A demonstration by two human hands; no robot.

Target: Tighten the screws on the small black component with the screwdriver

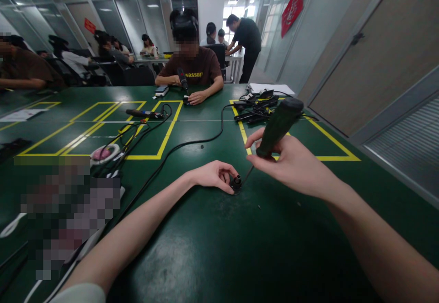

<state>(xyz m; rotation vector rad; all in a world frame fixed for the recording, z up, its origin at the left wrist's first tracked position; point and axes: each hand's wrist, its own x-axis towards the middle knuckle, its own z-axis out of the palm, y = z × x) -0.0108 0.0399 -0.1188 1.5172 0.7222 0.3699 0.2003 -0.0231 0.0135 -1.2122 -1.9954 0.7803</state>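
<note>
My left hand (216,175) is closed on a small black round part (236,183), which rests on the green tabletop (192,239). The part has a short hollow stub on top; its exact kind cannot be made out. In my right hand (291,163) is a screwdriver (279,127) with a thick dark green handle, gripped by the fingers and thumb. It leans, handle up and to the right, and its thin shaft slants down toward the right side of the black part. Whether the tip touches the part is unclear.
A black cable (185,144) runs across the table to a heap of black cables and devices (259,106) at back right. Another tool (144,114) with a cord lies left. A roll of tape (104,153) sits at left. Opposite, a person (195,67) works with a power screwdriver.
</note>
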